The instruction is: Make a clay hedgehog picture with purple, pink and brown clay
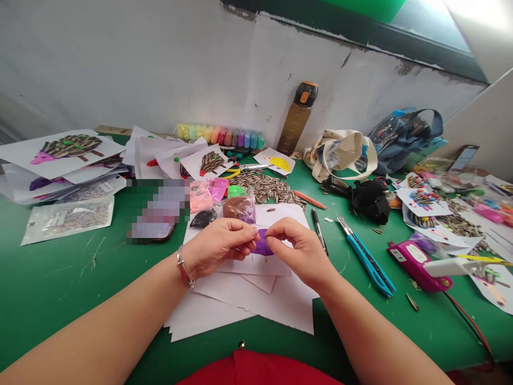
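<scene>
A flat purple piece of modelling clay point(263, 246) shows between my hands, over a white paper sheet point(256, 267). My left hand point(224, 240) is closed in a pinch at the clay's left edge. Across from it, my right hand point(298, 248) pinches thumb and forefinger together at the right edge. I cannot tell what, if anything, is between the fingertips of either hand. Two small seed-like marks poke out below the purple clay. Just behind are bagged brown clay point(236, 207), bagged pink clay point(200, 197) and a heap of striped sunflower seeds point(272, 188).
To the right lie a black pen point(319, 231), a blue utility knife point(366, 256) and a magenta glue gun point(417, 262). A phone point(160, 211) lies left. Behind stand a bottle point(297, 120) and a cloth bag point(340, 155). Seed-hedgehog pictures point(66, 149) are piled at the left.
</scene>
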Demonstrator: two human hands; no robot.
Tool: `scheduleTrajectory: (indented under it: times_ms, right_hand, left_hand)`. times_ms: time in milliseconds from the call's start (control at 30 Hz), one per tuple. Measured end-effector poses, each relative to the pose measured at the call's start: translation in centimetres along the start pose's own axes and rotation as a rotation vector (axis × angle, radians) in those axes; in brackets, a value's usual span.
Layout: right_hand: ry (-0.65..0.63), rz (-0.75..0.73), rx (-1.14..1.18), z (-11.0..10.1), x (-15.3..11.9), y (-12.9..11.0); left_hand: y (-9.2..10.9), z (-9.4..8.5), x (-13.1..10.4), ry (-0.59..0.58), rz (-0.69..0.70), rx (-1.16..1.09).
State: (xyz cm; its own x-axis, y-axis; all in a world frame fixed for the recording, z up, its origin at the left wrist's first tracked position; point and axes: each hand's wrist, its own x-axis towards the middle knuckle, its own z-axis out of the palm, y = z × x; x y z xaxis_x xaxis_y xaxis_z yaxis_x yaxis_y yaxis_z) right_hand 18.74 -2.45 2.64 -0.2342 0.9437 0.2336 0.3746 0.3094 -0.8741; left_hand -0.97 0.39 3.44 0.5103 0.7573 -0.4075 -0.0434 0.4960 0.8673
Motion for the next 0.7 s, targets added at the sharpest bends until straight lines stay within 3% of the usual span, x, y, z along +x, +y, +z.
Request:
scheduleTrajectory:
  times_ms: [233,700]
  right_hand:
    - [-0.208,-0.119,-0.341,-1.0,0.1,0.7]
    - [-0.345,-0.239,-0.665,-0.4,-0.6,1.3]
  left_hand:
    - [0.2,0.1,0.1,0.069,-0.003,0.043]
    - [0.1,0.0,0.4,0.070,0.027,0.095]
